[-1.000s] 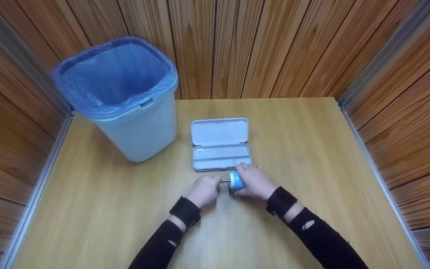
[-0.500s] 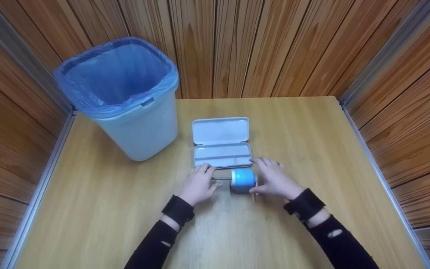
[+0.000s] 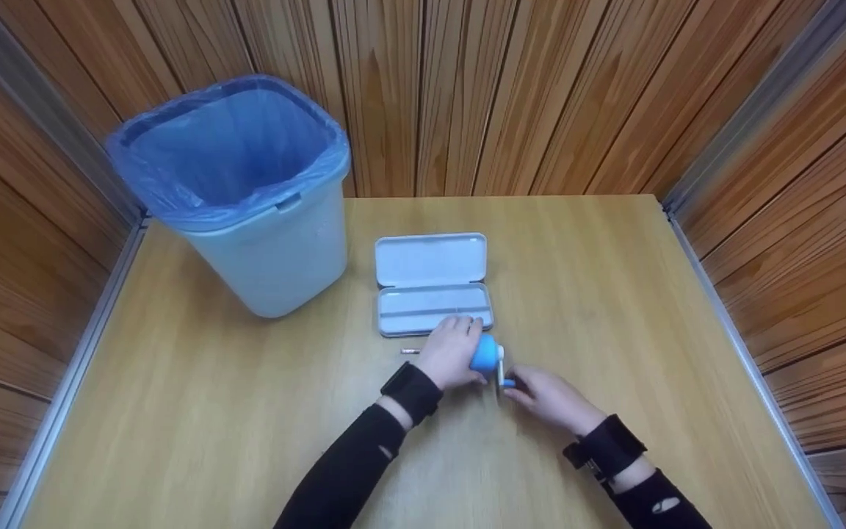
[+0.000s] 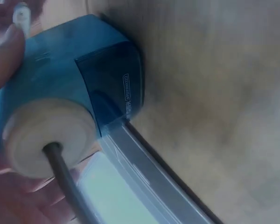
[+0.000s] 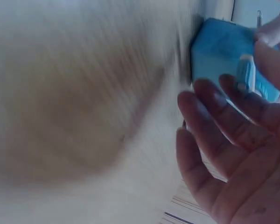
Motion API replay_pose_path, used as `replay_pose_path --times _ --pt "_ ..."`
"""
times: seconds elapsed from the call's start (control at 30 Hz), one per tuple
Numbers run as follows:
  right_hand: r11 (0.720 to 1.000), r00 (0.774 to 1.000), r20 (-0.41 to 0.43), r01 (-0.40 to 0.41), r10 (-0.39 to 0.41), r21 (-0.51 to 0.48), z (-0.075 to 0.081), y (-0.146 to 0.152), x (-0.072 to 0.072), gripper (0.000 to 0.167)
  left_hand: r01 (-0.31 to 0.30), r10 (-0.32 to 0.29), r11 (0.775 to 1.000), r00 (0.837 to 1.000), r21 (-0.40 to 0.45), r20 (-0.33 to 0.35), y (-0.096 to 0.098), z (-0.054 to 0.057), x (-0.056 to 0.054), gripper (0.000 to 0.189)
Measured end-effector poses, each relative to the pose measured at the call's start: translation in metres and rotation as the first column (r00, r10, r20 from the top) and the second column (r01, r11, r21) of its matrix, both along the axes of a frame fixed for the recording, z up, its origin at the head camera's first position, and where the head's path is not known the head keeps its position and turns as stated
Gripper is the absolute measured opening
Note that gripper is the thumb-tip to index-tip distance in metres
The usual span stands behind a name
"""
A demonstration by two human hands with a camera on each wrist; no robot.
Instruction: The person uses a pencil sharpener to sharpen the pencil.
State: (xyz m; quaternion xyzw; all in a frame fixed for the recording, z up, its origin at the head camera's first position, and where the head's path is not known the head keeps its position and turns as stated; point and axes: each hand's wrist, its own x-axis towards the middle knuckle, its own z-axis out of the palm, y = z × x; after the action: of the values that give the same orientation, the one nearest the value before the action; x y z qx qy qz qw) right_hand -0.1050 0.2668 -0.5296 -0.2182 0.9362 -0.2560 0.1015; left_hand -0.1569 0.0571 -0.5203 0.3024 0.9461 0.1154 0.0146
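Observation:
My left hand [image 3: 452,354] grips a blue hand-crank pencil sharpener [image 3: 485,354] from above, its fingers over the body. Out of the sharpener's round white front [image 4: 49,135] sticks a dark pencil [image 4: 65,177], whose end shows left of that hand in the head view. On the right side, my right hand [image 3: 549,400] has thumb and forefinger at the small blue knob of the crank handle [image 3: 509,383]. In the right wrist view the knob [image 5: 245,73] lies between thumb and fingers, the other fingers loosely bent.
Just behind the sharpener lies a pale pencil case [image 3: 430,262], lid raised, with a divided tray. A tall bin [image 3: 287,250] with a blue liner [image 3: 173,195] stands at the back left. Wood-panelled walls border the tabletop [image 3: 592,294].
The left hand has gone from the pencil to the sharpener's body. The right hand has left the body for the crank handle. The sharpener has come clear of the right fingers.

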Motion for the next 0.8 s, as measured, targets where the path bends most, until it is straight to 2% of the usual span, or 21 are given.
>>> replay_pose_path --times 0.13,0.2,0.37,0.53,0.67,0.8 --pt "1.0 0.999 0.021 0.027 -0.027 -0.01 -0.007 -0.005 0.004 0.009 -0.006 0.006 1.0 0.996 -0.004 0.084 0.007 -0.004 -0.002 0.079" --pt "1.0 1.0 -0.01 0.022 -0.022 -0.016 -0.01 -0.006 0.005 0.008 -0.017 0.014 1.0 0.994 0.021 0.111 0.008 -0.006 -0.002 0.071" --pt "0.999 0.998 -0.053 0.032 -0.033 -0.029 -0.006 -0.008 0.006 0.006 -0.035 0.031 0.998 0.996 0.048 0.08 0.007 -0.008 -0.002 0.065" --pt "0.996 0.992 -0.082 0.09 -0.092 -0.021 0.003 -0.012 0.004 0.008 -0.055 0.05 0.996 0.996 0.065 0.077 0.006 -0.01 -0.002 0.062" --pt "0.993 0.985 -0.122 0.122 -0.121 -0.004 0.008 -0.014 0.001 0.011 -0.056 0.05 0.995 0.996 0.085 0.078 0.006 -0.01 -0.003 0.06" --pt "0.991 0.975 -0.174 0.136 -0.136 -0.009 0.01 -0.014 -0.001 0.009 -0.048 0.044 0.994 0.998 0.098 0.044 0.006 -0.01 -0.002 0.059"
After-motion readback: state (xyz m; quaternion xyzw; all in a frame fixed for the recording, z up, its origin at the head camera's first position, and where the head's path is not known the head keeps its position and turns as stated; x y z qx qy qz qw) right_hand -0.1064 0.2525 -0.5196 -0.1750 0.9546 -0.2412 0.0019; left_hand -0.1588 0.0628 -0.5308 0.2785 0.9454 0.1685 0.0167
